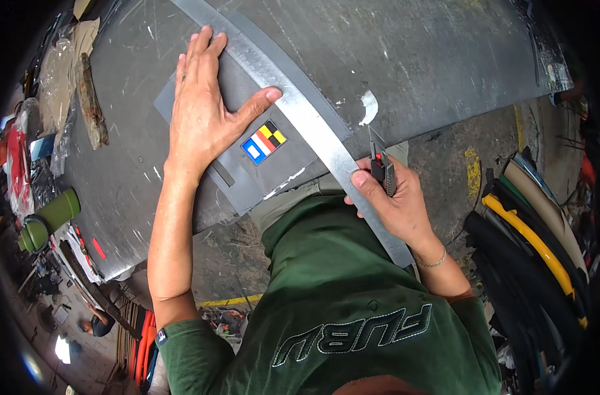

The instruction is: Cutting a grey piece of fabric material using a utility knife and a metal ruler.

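Left hand (201,125) is pressing down flat, fingers slightly apart, thumb sticking out; fingertips and thumb tip are touching or overlapping the near edge of a long metal strip (316,128). Right hand (402,197) is pinching the strip near its lower end, thumb lying on top, other fingers mostly hiding underneath; it is also holding a red-and-black cutter knife (381,172), thin tip pointing away from the body, handle partly disappearing into the grip. Can't tell which fingers are carrying the knife. Strip is running diagonally across a grey sheet (293,153) on the worktop (445,72); its top end is getting cut off by the frame, its lower end is overhanging the worktop edge in front of the shirt (339,263). Sheet is showing on both sides of the strip, with the left hand and strip covering part of it. Small colour-block patch (264,142) is sitting on the sheet, between left thumb and strip. White mark or scrap (369,107) is showing just beyond the knife tip, unclear which. Farther left, a rough brown piece (91,105) is lying beside crumpled clear plastic; a green cylinder (53,217) is resting at the worktop's edge. Right side, dark rolls (511,276) and a yellow length (537,243) are fading into the fisheye rim. Lower left, another person (101,322) is appearing tiny, activity unreadable.
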A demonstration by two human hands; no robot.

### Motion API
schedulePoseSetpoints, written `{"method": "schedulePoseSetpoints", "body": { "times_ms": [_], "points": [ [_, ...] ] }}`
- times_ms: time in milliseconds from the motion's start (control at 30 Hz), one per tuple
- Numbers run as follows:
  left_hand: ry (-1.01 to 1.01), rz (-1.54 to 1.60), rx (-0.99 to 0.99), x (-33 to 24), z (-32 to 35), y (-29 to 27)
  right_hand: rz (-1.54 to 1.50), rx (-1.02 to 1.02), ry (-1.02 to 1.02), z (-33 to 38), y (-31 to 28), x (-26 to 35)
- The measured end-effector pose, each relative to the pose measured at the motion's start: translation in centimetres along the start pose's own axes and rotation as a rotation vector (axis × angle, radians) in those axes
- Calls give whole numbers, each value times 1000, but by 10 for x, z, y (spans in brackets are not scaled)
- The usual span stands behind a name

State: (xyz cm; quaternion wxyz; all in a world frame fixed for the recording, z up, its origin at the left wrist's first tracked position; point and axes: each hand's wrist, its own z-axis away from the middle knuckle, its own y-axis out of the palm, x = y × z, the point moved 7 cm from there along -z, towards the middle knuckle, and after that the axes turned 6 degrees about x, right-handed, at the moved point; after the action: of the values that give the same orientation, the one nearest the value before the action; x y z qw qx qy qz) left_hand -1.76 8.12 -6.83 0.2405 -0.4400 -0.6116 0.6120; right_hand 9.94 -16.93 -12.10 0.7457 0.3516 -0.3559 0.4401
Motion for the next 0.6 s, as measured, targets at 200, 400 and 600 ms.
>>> {"method": "schedulePoseSetpoints", "body": {
  "times_ms": [200, 400, 600],
  "points": [
    [5, 9, -15, 0, 0, 0, -13, -2, 6, 0, -1, 0],
    [19, -3, -20, 0, 1, 0, -6, -1, 22, 0, -1, 1],
    [18, -22, -17, 0, 1, 1, -3, 9, 3, 0, -2, 1]
  ]
}}
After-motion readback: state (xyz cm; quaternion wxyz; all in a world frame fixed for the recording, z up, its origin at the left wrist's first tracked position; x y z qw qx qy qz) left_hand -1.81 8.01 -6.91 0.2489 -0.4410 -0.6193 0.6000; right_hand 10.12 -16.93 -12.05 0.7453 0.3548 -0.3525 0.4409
